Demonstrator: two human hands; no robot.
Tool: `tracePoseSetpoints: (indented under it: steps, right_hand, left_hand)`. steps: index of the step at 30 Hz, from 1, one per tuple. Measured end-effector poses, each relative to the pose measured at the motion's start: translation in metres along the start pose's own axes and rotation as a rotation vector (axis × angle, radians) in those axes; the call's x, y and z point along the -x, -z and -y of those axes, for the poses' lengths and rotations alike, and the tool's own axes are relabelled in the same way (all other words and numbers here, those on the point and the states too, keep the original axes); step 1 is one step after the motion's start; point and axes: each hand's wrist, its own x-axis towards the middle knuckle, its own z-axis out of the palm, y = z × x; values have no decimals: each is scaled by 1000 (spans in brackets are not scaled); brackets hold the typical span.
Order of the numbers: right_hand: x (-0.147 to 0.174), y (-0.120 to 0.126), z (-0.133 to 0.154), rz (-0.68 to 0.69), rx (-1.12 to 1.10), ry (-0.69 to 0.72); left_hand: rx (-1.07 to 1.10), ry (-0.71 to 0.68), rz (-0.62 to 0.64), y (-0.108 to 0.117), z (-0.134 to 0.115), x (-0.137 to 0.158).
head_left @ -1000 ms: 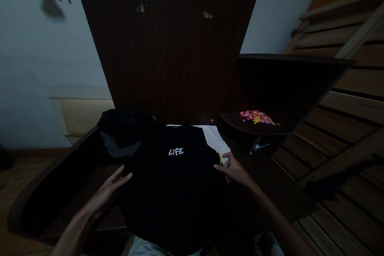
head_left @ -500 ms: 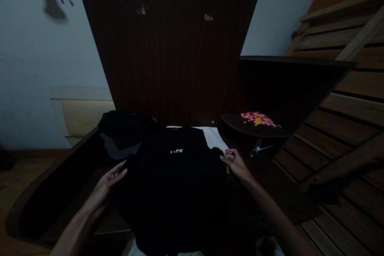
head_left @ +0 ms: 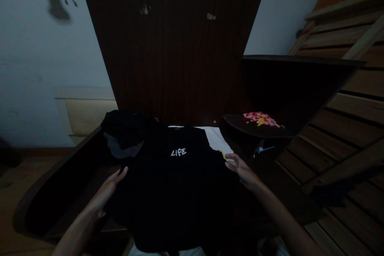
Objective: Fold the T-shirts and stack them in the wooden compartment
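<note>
A black shirt (head_left: pixel 180 184) with small white lettering lies spread out in front of me, its lower edge hanging toward my lap. My left hand (head_left: pixel 109 186) pinches its left edge between thumb and fingers. At the opposite edge, my right hand (head_left: pixel 241 170) is closed on the cloth, close to a small yellow trim. Beneath the shirt's upper right part, a white cloth (head_left: pixel 218 140) shows on the dark desk. Behind my left hand is a heap of black and grey clothing (head_left: pixel 127 128). The dim light hides the shirt's folds.
A tall dark wooden panel (head_left: pixel 180 56) rises behind the desk. On the right, a rounded shelf (head_left: pixel 237 122) bears a pile of pink, red and yellow pieces (head_left: pixel 261 119). A slatted wooden frame (head_left: pixel 357 108) leans at the far right. The desk's raised left side (head_left: pixel 27 204) curves toward me.
The shirt's upper part has flattened, so its white lettering shows more fully. My right hand has moved slightly outward and down with the edge. The whole view has shifted a little.
</note>
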Motion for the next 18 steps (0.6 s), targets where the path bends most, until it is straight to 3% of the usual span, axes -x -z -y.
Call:
tracePoseSetpoints:
  steps: [4,9,12,15,18]
  right_hand:
    - [0,0,-11,77,96,-99]
    - [13,-2,-14,280,68,46]
    - [19,-6,-7,333,74,63]
    - [19,-8,4,259,46,100]
    - [13,-7,11,39,-28,148]
  left_hand:
    - [-33,1,37,3,4,-3]
    - [-177,-61,143,7,8,9]
    - [-215,-122,171,8,4,16]
    - [-121,-169,121,5,-7,16]
    - [-29,-153,-14,1,-15,7]
